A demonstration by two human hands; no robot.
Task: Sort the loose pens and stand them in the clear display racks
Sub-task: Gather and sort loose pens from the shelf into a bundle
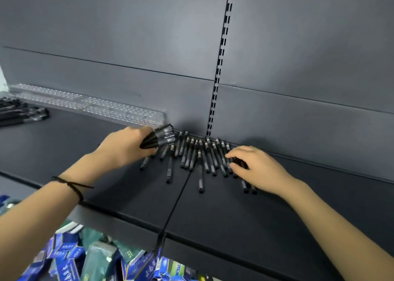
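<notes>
My left hand [125,147] grips bundle of pens [159,137]. My right hand [257,168] rests on loose pens [191,156] on shelf [234,216], grip unclear. Long axes point to back wall [298,114]. To left lies clear rack [89,105], nearer left hand.

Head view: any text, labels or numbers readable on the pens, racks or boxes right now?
Bundle of pens in the left hand: white print on the clear ends, too blurred to read.
Blue and green boxes below the shelf: white characters, too blurred to read.
Loose pens, clear racks: no text visible.
</notes>
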